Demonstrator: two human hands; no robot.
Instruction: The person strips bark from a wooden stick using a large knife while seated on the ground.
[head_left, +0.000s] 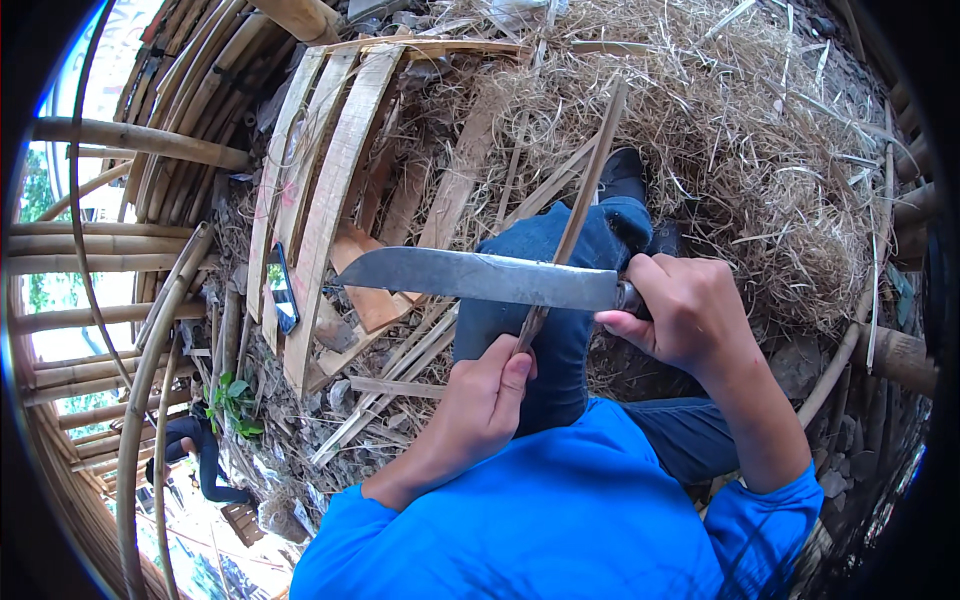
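My right hand (pixel 690 305) is closed round the dark handle of a machete (pixel 450 277). Its broad grey blade points left and lies across a thin bamboo strip (pixel 592 185), appearing to touch it. In my left hand (pixel 487 398) the near end of that strip is gripped between thumb and fingers, just below the blade. The strip slants up and away over my jeans-clad leg (pixel 540 240). How deep the edge sits against the strip cannot be made out.
A slatted wooden pallet (pixel 345 150) with a phone (pixel 284 290) on it lies to the left. Dry shavings (pixel 740 160) heap at far right. Split strips (pixel 400 370) litter the ground. Bamboo poles (pixel 120 245) form a wall at left; beyond it is another person (pixel 195 450).
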